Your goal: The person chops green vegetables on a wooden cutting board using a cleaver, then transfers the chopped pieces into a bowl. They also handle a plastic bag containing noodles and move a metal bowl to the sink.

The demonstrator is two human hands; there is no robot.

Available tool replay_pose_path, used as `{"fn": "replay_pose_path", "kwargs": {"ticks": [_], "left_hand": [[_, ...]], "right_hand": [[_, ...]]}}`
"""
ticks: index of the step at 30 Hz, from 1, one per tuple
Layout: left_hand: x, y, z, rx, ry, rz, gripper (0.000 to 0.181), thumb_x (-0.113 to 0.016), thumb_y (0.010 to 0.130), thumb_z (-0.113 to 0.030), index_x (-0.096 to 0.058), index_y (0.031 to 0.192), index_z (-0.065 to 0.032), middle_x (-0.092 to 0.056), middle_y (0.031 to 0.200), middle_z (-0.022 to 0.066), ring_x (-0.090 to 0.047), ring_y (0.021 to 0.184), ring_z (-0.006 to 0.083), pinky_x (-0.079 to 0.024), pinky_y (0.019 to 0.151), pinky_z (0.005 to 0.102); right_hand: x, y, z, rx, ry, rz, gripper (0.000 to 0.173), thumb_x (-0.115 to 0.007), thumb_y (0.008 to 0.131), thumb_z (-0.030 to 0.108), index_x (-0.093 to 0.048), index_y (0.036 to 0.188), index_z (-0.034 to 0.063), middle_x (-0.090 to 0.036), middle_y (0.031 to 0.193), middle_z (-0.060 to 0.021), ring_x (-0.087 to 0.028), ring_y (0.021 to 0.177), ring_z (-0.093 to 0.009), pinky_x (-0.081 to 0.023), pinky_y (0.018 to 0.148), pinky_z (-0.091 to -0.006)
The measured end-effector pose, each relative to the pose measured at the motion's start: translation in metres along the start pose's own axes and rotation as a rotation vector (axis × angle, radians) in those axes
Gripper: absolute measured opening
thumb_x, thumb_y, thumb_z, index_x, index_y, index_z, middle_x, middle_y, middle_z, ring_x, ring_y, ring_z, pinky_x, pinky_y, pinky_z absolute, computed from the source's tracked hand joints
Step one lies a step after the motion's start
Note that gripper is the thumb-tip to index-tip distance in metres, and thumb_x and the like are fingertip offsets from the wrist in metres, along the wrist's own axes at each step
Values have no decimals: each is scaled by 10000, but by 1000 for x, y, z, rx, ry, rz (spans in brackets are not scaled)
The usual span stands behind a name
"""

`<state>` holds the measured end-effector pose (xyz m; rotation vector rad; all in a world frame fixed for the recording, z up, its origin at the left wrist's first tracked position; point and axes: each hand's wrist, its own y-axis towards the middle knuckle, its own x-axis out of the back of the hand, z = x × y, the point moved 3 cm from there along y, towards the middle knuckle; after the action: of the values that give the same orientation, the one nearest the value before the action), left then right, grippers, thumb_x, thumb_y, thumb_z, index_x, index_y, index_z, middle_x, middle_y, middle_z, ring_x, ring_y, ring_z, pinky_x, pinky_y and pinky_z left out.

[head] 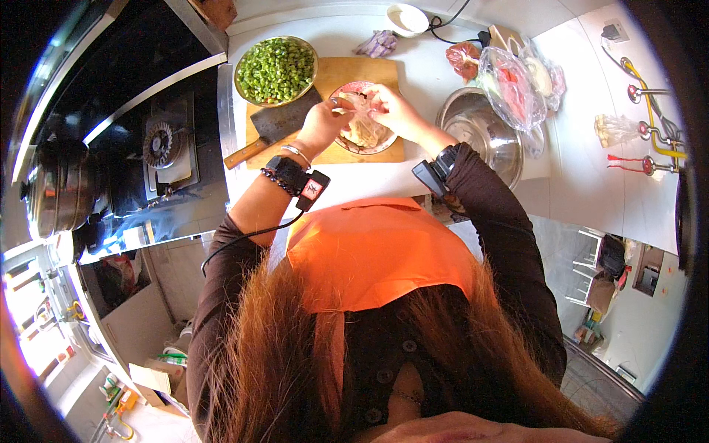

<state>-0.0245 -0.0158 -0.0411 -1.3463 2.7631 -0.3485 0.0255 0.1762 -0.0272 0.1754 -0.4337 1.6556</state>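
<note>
Both my hands pinch a clear plastic bag (364,123), my left hand (328,123) on its left side and my right hand (396,111) on its upper right. The bag holds pale yellowish food whose kind I cannot make out. It rests in a patterned dish (354,86) with a reddish rim, on a wooden cutting board (382,69). Left of the dish lies a cleaver (285,117), its wooden handle pointing toward me over the board's left edge. A round dish of chopped green vegetables (277,69) stands at the board's upper left corner, close to the blade.
A stainless steel basin (484,133) stands right of the board, partly under clear bags of food (512,88). Behind are a white bowl (407,20) and a crumpled purple-white bag (376,44). Leftward is a gas hob (162,145) with a metal pot (60,188).
</note>
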Motion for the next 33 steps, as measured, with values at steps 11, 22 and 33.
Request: {"fn": "replay_pose_path", "kwargs": {"ticks": [11, 22, 33], "left_hand": [[5, -5, -13, -86, 91, -113, 147, -647, 932, -155, -577, 898, -30, -588, 754, 11, -521, 652, 88, -467, 612, 259], [33, -41, -13, 37, 519, 101, 265, -692, 892, -173, -624, 1062, 19, -669, 781, 21, -613, 765, 90, -504, 745, 257], [28, -18, -39, 4, -616, 165, 413, -552, 958, -52, -501, 1368, -55, -607, 1185, 29, -590, 929, 126, -496, 904, 298]], "right_hand": [[-1, -11, 7, 211, -264, 19, 204, -689, 845, 93, -592, 1001, 5, -591, 956, -69, -581, 827, -158, -480, 726, -304], [36, -43, 34, 109, 214, 27, 198, -532, 992, 201, -640, 1040, 42, -609, 782, -2, -559, 682, -77, -464, 667, -227], [33, -43, -18, -464, 383, -182, 114, -613, 845, 13, -534, 926, 3, -633, 1011, -150, -648, 902, -227, -547, 746, -312]]}}
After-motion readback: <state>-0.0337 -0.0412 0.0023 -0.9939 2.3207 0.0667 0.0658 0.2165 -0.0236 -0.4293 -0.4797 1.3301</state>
